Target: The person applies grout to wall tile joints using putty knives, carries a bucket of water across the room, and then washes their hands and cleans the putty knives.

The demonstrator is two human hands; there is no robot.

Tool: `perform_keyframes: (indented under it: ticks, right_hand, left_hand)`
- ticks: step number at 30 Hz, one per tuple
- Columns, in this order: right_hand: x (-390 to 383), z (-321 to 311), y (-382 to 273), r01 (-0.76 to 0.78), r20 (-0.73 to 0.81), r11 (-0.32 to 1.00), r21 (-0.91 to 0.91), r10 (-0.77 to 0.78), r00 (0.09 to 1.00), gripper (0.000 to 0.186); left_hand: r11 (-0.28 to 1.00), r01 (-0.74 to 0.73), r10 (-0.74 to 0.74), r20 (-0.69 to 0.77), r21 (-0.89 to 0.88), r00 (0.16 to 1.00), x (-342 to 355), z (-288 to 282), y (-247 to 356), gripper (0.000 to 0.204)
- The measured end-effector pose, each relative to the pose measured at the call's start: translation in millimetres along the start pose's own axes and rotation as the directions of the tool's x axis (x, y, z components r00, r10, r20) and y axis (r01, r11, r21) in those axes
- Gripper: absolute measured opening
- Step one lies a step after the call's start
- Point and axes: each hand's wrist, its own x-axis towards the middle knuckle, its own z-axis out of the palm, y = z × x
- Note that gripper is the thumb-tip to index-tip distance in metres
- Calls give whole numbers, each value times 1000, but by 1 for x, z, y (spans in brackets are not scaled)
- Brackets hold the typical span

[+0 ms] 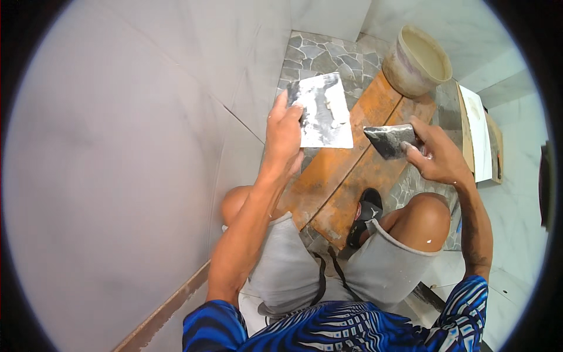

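My left hand (284,135) grips a flat, roughly square plate (316,120) by its left edge, thumb on top. White paste is smeared over the plate, with a thicker lump (338,111) near its right side. My right hand (441,154) is closed on a dark, flat scraper (387,139) with a slanted blade, whose top edge carries a whitish smear. The scraper points left toward the plate, and a gap separates the two. White residue marks the fingers of both hands. The scraper's grip is mostly hidden by my right hand.
Orange-brown wooden planks (328,179) lie over a stone-patterned floor (325,56) below my hands. A dirty bucket (404,67) with cloudy contents stands on their far end. A white panel (480,141) leans at the right. Pale marbled wall (135,152) rises close on my left.
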Motion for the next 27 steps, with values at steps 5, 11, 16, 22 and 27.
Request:
perform_keyframes:
  ticks: [5, 11, 16, 22, 27]
  right_hand:
    - [-9, 7, 6, -208, 130, 644, 736, 166, 977, 38]
    - [-34, 60, -43, -203, 198, 12, 979, 163, 966, 61]
    - [-47, 116, -63, -47, 90, -419, 907, 84, 992, 49]
    - [-42, 135, -64, -40, 65, -518, 854, 31, 997, 41]
    - [-40, 137, -60, -91, 83, -616, 782, -42, 996, 47]
  left_hand:
    - [991, -130, 123, -132, -44, 984, -23, -26, -27, 31]
    - [997, -73, 69, -128, -27, 989, -44, -81, -32, 33]
    - [996, 69, -75, -107, -56, 991, -47, -88, -39, 35]
    - [989, 137, -138, -17, -52, 990, -40, -95, -45, 35]
    - [985, 165, -166, -7, -43, 986, -34, -96, -55, 33]
